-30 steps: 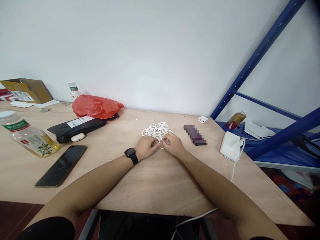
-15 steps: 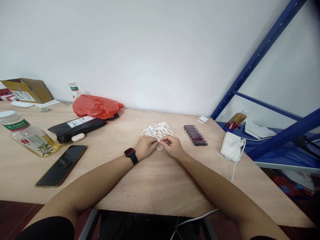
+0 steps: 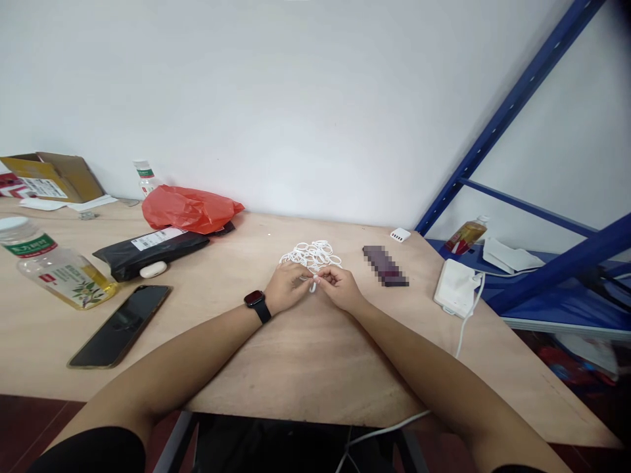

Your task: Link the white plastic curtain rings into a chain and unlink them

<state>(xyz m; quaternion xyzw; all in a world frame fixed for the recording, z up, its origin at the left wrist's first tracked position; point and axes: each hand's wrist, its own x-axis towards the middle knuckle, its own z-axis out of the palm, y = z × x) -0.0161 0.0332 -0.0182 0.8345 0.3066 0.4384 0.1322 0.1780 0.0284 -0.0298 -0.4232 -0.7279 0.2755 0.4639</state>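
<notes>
Several white rings [image 3: 309, 252] lie in a loose heap on the wooden table, just beyond my hands. My left hand [image 3: 287, 286], with a dark watch on its wrist, pinches a white ring [image 3: 313, 286] from the left. From the right, my right hand [image 3: 340, 286] pinches the same ring between thumb and forefinger. The fingertips of both hands almost meet, and they hide much of the ring; part of it hangs below them.
Left on the table [image 3: 315, 368] are a phone [image 3: 121, 326], a large bottle [image 3: 54, 266], a black package [image 3: 152, 253] and a red bag [image 3: 190, 209]. Rightward lie a blurred dark object [image 3: 386, 266] and a white adapter [image 3: 456, 288] with a cable. A blue shelf frame [image 3: 522, 213] stands far right.
The ring between my fingertips has turned, so its hanging part now looks narrower. Both hands stay in nearly the same place.
</notes>
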